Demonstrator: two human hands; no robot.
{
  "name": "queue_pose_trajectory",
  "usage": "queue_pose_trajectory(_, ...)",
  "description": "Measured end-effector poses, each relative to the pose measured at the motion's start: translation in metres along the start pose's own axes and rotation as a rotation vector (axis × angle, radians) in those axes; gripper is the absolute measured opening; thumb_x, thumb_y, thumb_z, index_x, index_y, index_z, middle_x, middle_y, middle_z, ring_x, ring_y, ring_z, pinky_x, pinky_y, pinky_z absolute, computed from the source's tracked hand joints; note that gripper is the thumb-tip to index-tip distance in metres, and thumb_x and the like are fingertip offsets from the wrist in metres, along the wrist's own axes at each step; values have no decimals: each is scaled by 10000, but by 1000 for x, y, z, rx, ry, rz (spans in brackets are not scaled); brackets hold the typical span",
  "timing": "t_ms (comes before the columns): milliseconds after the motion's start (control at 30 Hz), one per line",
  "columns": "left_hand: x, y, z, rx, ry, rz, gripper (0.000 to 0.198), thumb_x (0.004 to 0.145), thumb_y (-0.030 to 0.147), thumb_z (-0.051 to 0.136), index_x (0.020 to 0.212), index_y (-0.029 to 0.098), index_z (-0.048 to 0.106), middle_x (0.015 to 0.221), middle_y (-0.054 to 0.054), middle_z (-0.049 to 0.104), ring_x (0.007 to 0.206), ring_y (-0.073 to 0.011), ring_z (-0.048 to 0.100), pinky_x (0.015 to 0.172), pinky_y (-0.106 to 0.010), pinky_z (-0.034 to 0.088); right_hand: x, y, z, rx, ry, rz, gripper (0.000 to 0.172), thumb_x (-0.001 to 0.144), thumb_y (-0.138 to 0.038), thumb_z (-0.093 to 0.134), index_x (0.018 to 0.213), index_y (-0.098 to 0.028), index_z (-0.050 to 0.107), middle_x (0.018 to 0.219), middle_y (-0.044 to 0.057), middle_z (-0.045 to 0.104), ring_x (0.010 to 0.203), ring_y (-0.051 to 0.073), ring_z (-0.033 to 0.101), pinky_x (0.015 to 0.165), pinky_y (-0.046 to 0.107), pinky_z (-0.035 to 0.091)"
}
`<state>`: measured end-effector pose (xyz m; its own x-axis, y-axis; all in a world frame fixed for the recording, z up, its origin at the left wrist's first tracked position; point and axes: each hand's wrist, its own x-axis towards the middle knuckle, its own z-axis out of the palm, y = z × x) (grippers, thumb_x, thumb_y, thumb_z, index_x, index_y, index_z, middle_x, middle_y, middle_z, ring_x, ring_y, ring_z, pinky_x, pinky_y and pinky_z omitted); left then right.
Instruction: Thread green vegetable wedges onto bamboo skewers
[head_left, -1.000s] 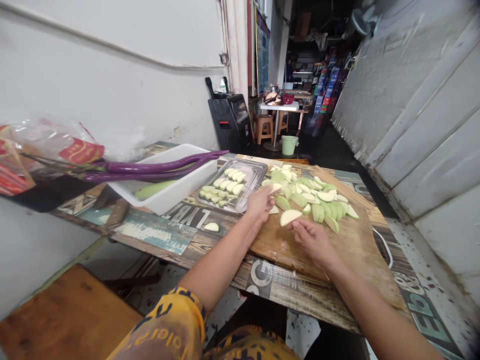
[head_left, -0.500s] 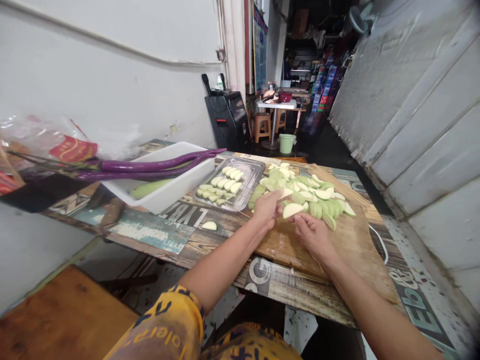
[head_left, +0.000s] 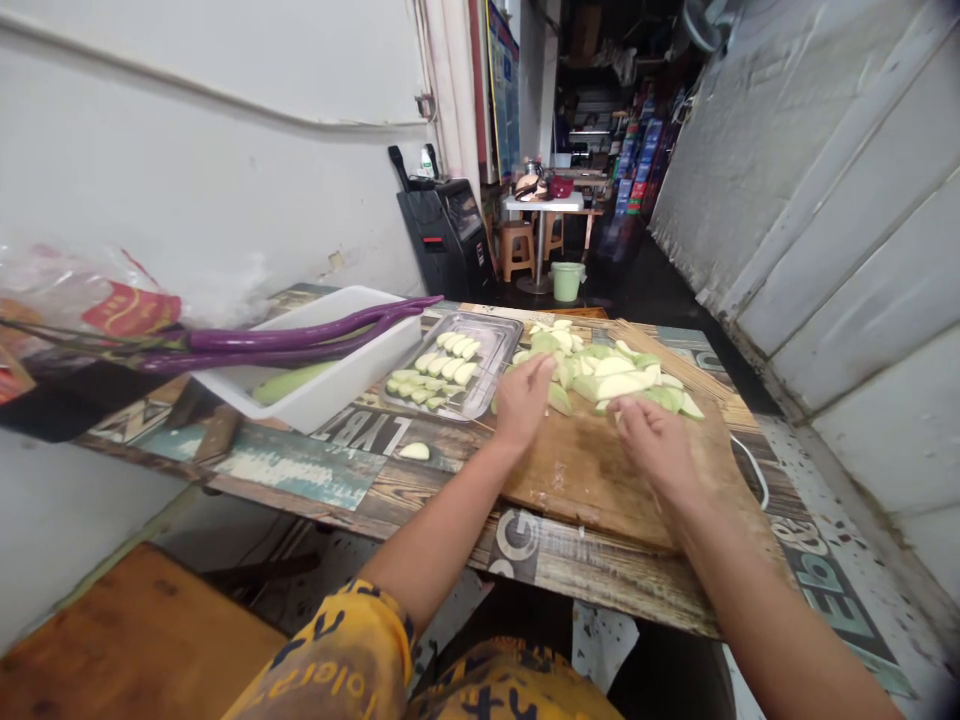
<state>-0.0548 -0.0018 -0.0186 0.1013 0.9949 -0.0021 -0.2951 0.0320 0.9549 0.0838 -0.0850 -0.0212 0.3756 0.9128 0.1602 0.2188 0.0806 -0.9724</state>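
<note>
My left hand (head_left: pixel 527 398) is closed beside the left part of a pile of green-skinned, white-fleshed vegetable slices (head_left: pixel 619 382), which look like zucchini. A thin wooden skewer (head_left: pixel 483 426) sticks out to the left from under that hand; its other end is hidden. At the front right edge of the pile, my right hand (head_left: pixel 651 440) has its fingertips pinched together. Whatever lies between them is too blurred to make out. Both hands are above a wooden cutting board (head_left: pixel 585 480). Left of it, a clear tray (head_left: pixel 491 385) holds rows of similar slices.
A white bin (head_left: pixel 322 405) with long purple eggplants (head_left: pixel 277 338) across it stands on the left of the table. One loose slice (head_left: pixel 415 451) lies before the tray. Thin sticks (head_left: pixel 679 368) lie behind the pile. A plastic bag (head_left: pixel 127 300) is at far left.
The slice between my hands has left that spot. My hands have moved apart, the right one toward the pile's right front edge. The whole view has shifted slightly.
</note>
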Motion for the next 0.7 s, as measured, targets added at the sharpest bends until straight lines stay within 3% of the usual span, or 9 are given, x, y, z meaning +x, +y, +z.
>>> queue_pose_trajectory(100, 7, -4, -11, 617, -163, 437, 200, 724, 170, 608, 901, 231, 678, 1017, -83, 639, 1019, -239, 497, 840, -317, 348, 5, -5, -10, 111, 100, 48, 263, 794, -437, 504, 796, -180, 560, 432, -74, 329, 355, 68, 227, 358, 219, 158)
queue_pose_trajectory(167, 8, -11, -14, 944, -253, 536, 270, 721, 105, 554, 930, 233, 670, 1013, -94, 635, 1060, -266, 466, 917, -386, 267, 6, -5, -13, 150, 107, 69, 250, 786, -430, 515, 793, -183, 551, 420, -78, 319, 347, 67, 215, 352, 220, 145)
queue_pose_trajectory(267, 9, -19, -13, 1218, -306, 582, 283, 728, 111, 536, 948, 234, 664, 1034, -94, 610, 1028, -264, 477, 929, -418, 237, 5, -3, -13, 170, 97, 89, 244, 777, -423, 522, 781, -181, 553, 409, -78, 315, 347, 63, 214, 351, 219, 145)
queue_pose_trajectory(433, 14, -20, -11, 1246, -460, 631, 185, 773, 165, 521, 829, 207, 692, 1054, -93, 558, 996, -220, 498, 868, -334, 345, 4, -1, -11, 116, 105, 70, 240, 769, -412, 521, 764, -176, 563, 427, -68, 340, 366, 63, 246, 345, 208, 153)
queue_pose_trajectory(500, 17, -20, -12, 1234, -498, 654, 208, 778, 152, 518, 903, 203, 675, 1013, -87, 557, 986, -208, 497, 862, -322, 369, 4, -1, -10, 99, 104, 61, 245, 772, -410, 516, 761, -170, 568, 431, -69, 339, 368, 61, 245, 345, 201, 156)
queue_pose_trajectory(600, 21, -23, -15, 1271, -468, 702, 311, 746, 132, 564, 1047, 188, 616, 1004, -86, 543, 988, -213, 473, 860, -334, 385, 5, 1, -10, 79, 106, 52, 255, 779, -399, 509, 763, -154, 578, 433, -67, 357, 371, 59, 265, 351, 191, 170)
queue_pose_trajectory(700, 22, -25, -18, 1316, -429, 738, 228, 754, 146, 572, 975, 160, 630, 953, -87, 546, 946, -211, 468, 833, -331, 397, 6, 3, -10, 65, 91, 42, 264, 785, -392, 499, 760, -144, 585, 431, -65, 370, 378, 60, 282, 361, 186, 186)
